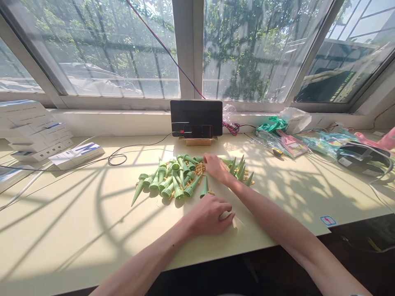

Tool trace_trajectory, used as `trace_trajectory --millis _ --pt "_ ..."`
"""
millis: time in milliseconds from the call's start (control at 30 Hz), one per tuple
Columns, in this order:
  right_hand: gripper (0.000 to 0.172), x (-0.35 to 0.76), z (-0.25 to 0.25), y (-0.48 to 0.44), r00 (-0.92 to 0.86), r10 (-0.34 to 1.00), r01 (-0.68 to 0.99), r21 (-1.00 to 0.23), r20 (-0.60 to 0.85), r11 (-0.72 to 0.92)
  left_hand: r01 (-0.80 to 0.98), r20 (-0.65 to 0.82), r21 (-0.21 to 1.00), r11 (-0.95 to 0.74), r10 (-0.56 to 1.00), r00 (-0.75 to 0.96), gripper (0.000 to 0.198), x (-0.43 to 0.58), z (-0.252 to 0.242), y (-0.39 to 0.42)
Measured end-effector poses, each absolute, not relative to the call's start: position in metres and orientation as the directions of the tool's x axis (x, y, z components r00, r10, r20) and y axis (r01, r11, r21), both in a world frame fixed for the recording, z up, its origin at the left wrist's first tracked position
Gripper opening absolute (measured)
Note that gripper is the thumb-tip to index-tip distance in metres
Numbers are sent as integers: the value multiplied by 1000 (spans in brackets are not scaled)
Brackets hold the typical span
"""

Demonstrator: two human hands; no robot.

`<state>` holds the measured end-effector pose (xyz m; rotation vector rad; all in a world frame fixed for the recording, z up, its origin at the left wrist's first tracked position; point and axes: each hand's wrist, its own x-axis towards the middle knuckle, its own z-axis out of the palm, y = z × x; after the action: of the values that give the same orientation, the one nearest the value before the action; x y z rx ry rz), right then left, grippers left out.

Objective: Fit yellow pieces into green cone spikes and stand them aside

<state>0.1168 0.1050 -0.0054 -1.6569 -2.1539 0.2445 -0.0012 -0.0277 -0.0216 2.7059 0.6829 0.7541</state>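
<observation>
Green plastic spikes with hollow, wider ends (166, 181) lie in a loose heap mid-table. Small tan pegs (200, 167) are scattered in and beside them. My right hand (215, 166) reaches to the far side of the heap, fingertips drawn together at the pegs; what they pinch is too small to make out. Closer to me, my left hand (211, 214) rests low over the table with curled fingers, and whatever is inside them is hidden. One green spike (204, 187) stands upright just beyond its knuckles. Several more upright spikes (240, 168) are right of my right hand.
A dark tablet (196, 111) with a phone (198, 131) before it leans near the window. White boxes (40, 127) are stacked at the left, with a cable (135, 144) running across. Plastic packets (293, 144) and a black device (361, 158) lie on the right.
</observation>
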Motion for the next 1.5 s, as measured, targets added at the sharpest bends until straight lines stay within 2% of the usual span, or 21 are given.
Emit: trace_trajectory --millis 133,267,433,567,733,800,967,1167,1500 --pt "13 117 0 98 -205 946 876 -384 250 291 372 414 354 -858 500 761 36 -1 -21 -28" --pt "17 120 8 79 -198 893 845 -391 404 364 392 449 347 -852 518 728 35 -1 -19 -27" --pt "19 130 2 45 -239 816 767 -414 526 491 435 600 383 -815 577 553 38 -1 -18 -25" --pt "15 141 -17 19 -232 733 661 -449 639 601 409 728 367 -835 532 432 46 -1 -17 -21" --pt "12 147 -33 0 -209 659 532 -481 722 697 468 811 389 -793 536 233 43 -5 -12 -14" --pt "12 145 -35 -1 -175 657 480 -519 733 708 509 804 428 -746 572 162 40 -6 -10 -11" --pt "19 138 -35 2 -124 672 378 -591 730 712 573 724 528 -627 685 82 16 -11 -7 -5" --pt "20 138 -33 1 -108 702 348 -635 704 690 582 684 573 -577 728 47 14 -12 -6 0" --pt "18 141 -26 -1 -96 753 329 -693 651 642 573 635 619 -537 771 37 23 -10 -8 0"
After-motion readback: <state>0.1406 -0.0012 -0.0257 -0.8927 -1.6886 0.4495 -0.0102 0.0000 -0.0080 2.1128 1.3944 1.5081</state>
